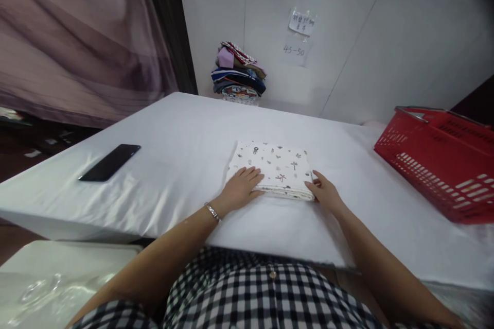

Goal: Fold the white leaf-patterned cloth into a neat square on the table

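A folded white cloth (276,164) printed with small palm trees and other figures lies on the white-covered table in front of me. Its folded layers show along the near edge. My left hand (243,185) rests flat on the cloth's near left part, fingers stretched out, with a bracelet (212,211) on the wrist. At the near right corner, my right hand (324,190) grips the cloth's edge, thumb on top and fingers along the side. Some of its fingertips are hidden.
On the table's left lies a black phone (110,162). A red plastic basket (436,164) stands at the right. Several folded fabrics (239,74) are stacked against the back wall, near a handwritten paper sign (303,22). A pinkish curtain (77,35) hangs at the left.
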A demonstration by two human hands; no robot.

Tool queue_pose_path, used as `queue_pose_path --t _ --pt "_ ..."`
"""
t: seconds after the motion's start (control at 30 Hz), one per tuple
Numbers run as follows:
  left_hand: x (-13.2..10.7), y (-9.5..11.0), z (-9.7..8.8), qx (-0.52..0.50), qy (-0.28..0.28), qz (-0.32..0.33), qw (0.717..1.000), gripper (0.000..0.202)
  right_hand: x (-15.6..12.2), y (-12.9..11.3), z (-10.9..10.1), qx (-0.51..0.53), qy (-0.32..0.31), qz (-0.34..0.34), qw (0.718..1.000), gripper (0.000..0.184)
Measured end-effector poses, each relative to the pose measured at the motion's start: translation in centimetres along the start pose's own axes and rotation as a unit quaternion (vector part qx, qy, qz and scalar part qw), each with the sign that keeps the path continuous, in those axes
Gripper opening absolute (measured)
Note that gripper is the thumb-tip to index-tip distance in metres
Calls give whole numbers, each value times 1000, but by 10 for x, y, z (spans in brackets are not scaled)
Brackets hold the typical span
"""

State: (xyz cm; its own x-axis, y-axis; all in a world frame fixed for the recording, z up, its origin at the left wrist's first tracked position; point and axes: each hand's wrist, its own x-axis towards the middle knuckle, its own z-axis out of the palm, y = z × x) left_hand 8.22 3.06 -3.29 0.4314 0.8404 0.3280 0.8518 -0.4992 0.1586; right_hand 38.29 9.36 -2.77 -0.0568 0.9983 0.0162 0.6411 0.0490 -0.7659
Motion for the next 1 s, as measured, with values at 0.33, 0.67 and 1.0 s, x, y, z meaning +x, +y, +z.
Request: queue_pose_path --t 0.33,0.67,1.0 --pt "12 18 -6 -103 62 -12 993 28 -20 -41 17 -132 -36 -365 921 23" --pt "15 17 1 -134 66 -47 988 22 -15 -43 28 -123 -83 -306 940 18" --pt "7 22 -5 -108 71 -26 991 25 -27 -33 34 -171 1 -404 899 25"
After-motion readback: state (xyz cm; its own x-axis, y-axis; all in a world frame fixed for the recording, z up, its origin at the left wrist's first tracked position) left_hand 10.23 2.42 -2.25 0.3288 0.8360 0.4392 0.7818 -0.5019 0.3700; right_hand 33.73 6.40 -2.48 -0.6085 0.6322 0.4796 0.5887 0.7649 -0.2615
